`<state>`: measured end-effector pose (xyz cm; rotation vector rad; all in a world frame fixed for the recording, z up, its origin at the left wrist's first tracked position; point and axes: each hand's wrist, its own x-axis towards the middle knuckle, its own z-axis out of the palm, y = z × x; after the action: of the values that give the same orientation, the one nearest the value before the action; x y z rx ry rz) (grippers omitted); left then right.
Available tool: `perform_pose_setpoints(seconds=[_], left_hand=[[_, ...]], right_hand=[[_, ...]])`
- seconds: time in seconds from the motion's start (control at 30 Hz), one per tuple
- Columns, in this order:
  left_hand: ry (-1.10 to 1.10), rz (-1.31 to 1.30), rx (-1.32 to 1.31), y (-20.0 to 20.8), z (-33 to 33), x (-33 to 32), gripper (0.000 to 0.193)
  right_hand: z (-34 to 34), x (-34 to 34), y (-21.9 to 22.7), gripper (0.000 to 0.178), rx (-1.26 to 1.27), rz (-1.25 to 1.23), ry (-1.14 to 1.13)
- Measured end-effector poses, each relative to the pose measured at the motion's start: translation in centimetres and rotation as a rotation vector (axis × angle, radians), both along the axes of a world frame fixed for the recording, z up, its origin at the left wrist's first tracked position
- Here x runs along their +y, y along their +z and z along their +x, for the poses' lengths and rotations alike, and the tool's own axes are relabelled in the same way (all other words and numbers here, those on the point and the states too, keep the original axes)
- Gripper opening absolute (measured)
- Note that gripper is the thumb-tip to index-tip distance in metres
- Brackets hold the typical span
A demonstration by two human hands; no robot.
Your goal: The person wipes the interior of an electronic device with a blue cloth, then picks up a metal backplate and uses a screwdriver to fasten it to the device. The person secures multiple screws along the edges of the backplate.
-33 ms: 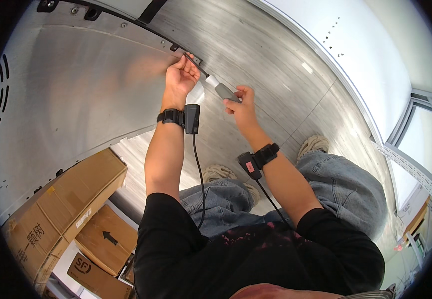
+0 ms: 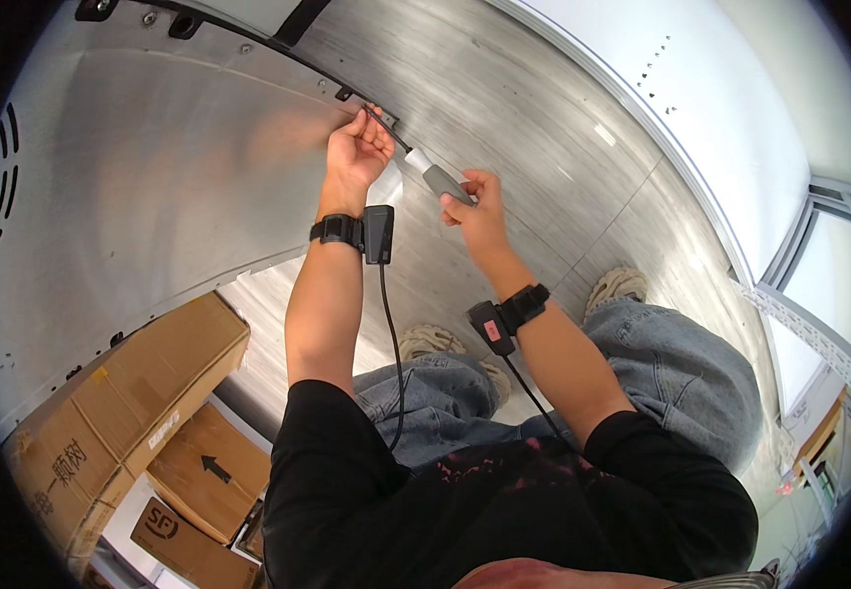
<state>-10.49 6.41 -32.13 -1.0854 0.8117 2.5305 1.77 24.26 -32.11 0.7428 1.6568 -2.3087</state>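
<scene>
A screwdriver [image 2: 440, 180] with a grey and white handle and a dark shaft slants between my hands, beside the lower edge of a large metal panel [image 2: 180, 157]. Around the back end of its handle, the fingers and thumb of my right hand [image 2: 479, 214] are closed. My left hand [image 2: 359, 152], palm up and fingers curled, is closed about the front of the shaft, close to the panel's edge. The tip and whatever it meets are hidden by those fingers. Small screws and dark brackets [image 2: 344, 94] line that edge.
Cardboard boxes [image 2: 204, 461] are stacked at the lower left, against the panel's near side. White panels [image 2: 710, 108] and a metal frame [image 2: 818, 334] stand at right. Cables [image 2: 391, 344] hang from the devices strapped to both wrists. My shoes stand on the wood-look floor [image 2: 533, 128].
</scene>
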Motion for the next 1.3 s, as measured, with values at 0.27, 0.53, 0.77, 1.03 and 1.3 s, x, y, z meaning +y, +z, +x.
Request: perform_pose_setpoints(seconds=[0.27, 0.53, 0.77, 1.03, 1.3], left_hand=[[-0.002, -0.005, -0.012, -0.1, 0.1, -0.1, 0.016], [-0.008, -0.024, 0.002, -0.2, 0.1, -0.1, 0.017], [-0.023, -0.042, 0.010, -0.5, 0.1, -0.2, 0.017], [0.001, -0.038, -0.025, -0.4, 0.0, -0.2, 0.017], [0.040, -0.047, -0.033, 0.2, -0.1, 0.5, 0.016]], right_hand=[[-0.9, 0.3, 1.9, 0.036, -0.150, -0.161, -0.097], [-1.1, 1.5, 2.4, 0.042, -0.223, -0.210, 0.099], [-1.1, 1.8, 2.6, 0.043, -0.204, -0.201, 0.076], [-1.5, 0.7, 1.6, 0.044, -0.058, -0.006, -0.100], [-1.5, 1.8, 2.7, 0.047, -0.241, 0.101, 0.212]])
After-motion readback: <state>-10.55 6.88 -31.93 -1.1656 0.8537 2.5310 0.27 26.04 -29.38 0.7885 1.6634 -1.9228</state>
